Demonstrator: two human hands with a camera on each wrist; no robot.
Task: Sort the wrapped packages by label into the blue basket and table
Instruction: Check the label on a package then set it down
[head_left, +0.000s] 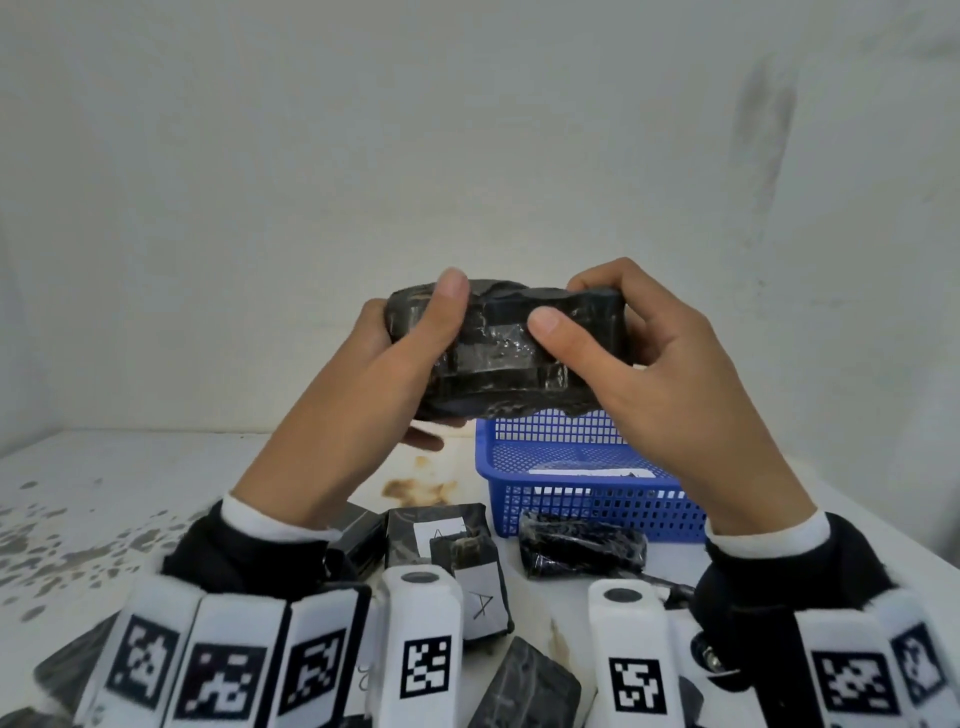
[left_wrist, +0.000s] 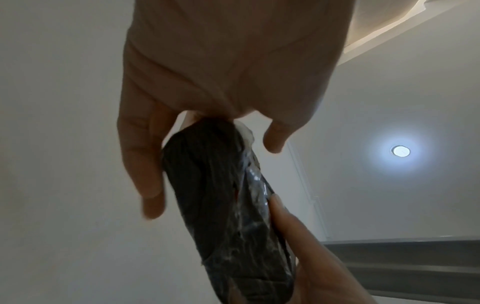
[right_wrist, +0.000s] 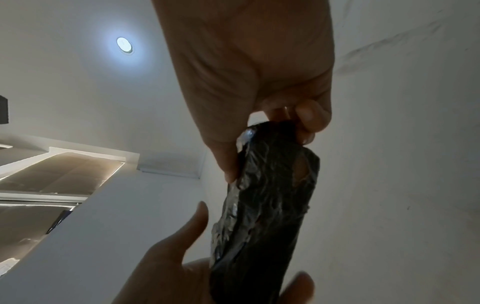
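Note:
A black wrapped package (head_left: 498, 353) is held up in front of the wall, above the table. My left hand (head_left: 423, 353) grips its left end, thumb on the near face. My right hand (head_left: 582, 332) grips its right end the same way. No label shows on the near face. In the left wrist view my left fingers (left_wrist: 145, 164) lie along the package (left_wrist: 223, 205). In the right wrist view my right fingers (right_wrist: 309, 119) curl over the end of the package (right_wrist: 267, 205). The blue basket (head_left: 587, 514) stands on the table below, with a white-labelled item (head_left: 587, 473) inside.
Several black packages lie on the white table (head_left: 130, 478) near its front: two with white labels marked A (head_left: 441, 535) (head_left: 483, 603), one unlabelled next to the basket (head_left: 582, 551), and one at the near edge (head_left: 524, 686). A white wall stands close behind.

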